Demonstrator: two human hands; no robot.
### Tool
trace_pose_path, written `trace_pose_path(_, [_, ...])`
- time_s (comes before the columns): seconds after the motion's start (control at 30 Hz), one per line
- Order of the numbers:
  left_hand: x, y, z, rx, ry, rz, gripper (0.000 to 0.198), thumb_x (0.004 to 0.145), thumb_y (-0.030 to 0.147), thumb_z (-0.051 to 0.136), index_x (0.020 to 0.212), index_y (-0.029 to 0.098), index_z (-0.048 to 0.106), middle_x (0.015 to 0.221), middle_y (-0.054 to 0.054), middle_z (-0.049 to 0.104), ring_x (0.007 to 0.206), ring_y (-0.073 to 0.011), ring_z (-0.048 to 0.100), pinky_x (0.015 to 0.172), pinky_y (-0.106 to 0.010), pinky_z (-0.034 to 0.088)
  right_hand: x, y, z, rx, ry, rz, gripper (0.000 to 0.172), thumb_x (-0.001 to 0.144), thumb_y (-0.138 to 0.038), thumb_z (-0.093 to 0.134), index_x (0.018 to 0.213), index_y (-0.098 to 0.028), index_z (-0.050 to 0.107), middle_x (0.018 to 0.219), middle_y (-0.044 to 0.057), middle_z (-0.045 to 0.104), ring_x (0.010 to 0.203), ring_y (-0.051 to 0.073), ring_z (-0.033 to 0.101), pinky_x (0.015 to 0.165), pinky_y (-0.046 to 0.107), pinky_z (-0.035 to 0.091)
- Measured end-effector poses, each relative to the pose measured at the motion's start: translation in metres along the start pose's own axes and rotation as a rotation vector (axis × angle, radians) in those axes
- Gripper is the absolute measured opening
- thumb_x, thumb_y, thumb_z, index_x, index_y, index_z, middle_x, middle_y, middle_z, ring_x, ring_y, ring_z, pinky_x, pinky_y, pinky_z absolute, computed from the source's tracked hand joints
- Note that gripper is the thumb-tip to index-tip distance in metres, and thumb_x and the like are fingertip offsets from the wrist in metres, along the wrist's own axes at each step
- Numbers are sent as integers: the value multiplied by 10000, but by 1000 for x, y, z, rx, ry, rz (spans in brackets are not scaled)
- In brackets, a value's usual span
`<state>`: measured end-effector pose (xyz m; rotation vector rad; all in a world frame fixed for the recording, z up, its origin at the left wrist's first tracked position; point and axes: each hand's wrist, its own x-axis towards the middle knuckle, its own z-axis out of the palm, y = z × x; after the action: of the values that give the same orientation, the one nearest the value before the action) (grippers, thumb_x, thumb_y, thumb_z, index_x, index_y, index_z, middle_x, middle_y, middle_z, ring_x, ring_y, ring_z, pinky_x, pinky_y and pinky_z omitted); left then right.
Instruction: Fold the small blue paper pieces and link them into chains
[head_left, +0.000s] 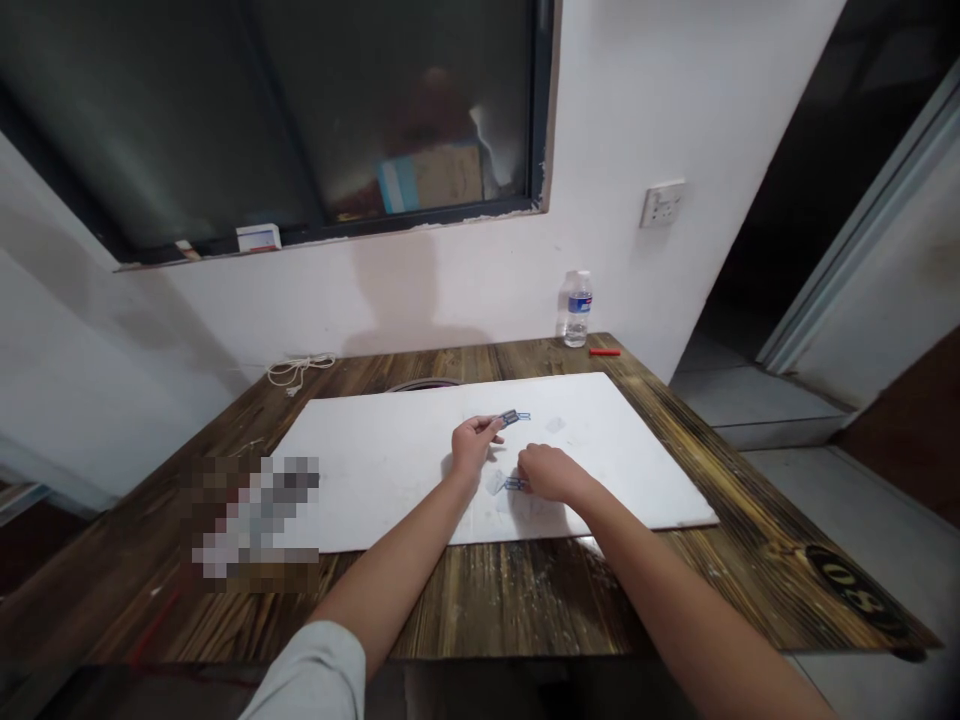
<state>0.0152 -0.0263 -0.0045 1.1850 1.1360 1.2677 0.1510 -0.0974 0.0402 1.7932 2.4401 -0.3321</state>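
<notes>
My left hand (472, 442) pinches a small dark flat piece (510, 416) between thumb and fingers, just above the white board. Thin blue prongs (525, 416) stick out from its right end. My right hand (551, 471) is closed, with its fingertips at a similar small blue and dark piece (514, 484) low over the board. Beside that piece lies a crumpled clear plastic scrap (495, 482). The exact kind of both pieces is too small to make out.
The white board (375, 470) lies on a dark wooden table (480, 600). Another clear scrap (555, 424) is on it. Behind stand a water bottle (577, 312), a red stick-like object (604, 352) and a coiled white cable (300, 370). A blurred patch (259, 520) covers the left side.
</notes>
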Motion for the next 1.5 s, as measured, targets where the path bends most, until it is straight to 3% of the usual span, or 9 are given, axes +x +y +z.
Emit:
trace_pose_path(0.2, [1,-1,3,17,-28,12,403,582,433,819,816,122,713,659,-58,682,531,-144,629,358,-174,395,6,7,2,123,42,-72,206,697,-145,705,897,-171,747,939,88,743,884,229,673,706,251,436])
trace_pose_path(0.37, [2,0,4,35,-29,-7,409,592,444,810,829,124,719,656,-58,686,525,-141,622,373,-182,408,14,20,2,365,104,-128,157,671,-78,664,775,-167,741,798,33,742,748,160,651,648,208,411])
trace_pose_path(0.57, [4,-1,4,39,-58,-4,425,575,442,824,833,117,729,683,-70,701,541,-151,633,393,-202,455,27,46,4,665,564,86,106,788,-133,618,833,-173,706,810,15,714,758,142,612,672,219,400])
trace_pose_path(0.87, [1,0,6,56,-98,12,380,556,410,841,773,117,732,629,-62,687,540,-180,656,435,-241,508,32,49,6,383,747,-12,145,881,-111,557,850,-157,691,883,58,685,847,167,576,794,253,388])
trace_pose_path(1.07, [0,2,5,75,-103,58,334,555,396,848,731,131,748,654,-77,713,541,-174,662,515,-249,513,34,43,7,281,736,-63,188,916,-136,525,870,-150,706,901,76,688,861,183,570,827,274,378])
trace_pose_path(1.23, [0,3,5,58,-79,48,367,552,410,850,755,125,739,676,-74,716,553,-170,666,508,-242,510,38,44,8,376,768,-19,187,938,-199,520,865,-172,690,914,59,701,891,184,565,852,280,375])
trace_pose_path(1.37, [3,0,3,27,-28,31,448,578,472,824,831,118,721,701,-75,709,586,-181,674,418,-215,475,44,50,16,419,808,167,255,967,-244,457,1126,-159,637,1089,100,685,1042,217,543,909,308,374])
trace_pose_path(1.5, [7,-3,0,-10,13,28,494,586,501,812,882,118,712,760,-87,720,606,-167,676,405,-192,456,49,49,26,235,621,169,403,947,-196,441,1337,-123,510,1265,151,619,1281,269,419,1077,427,234])
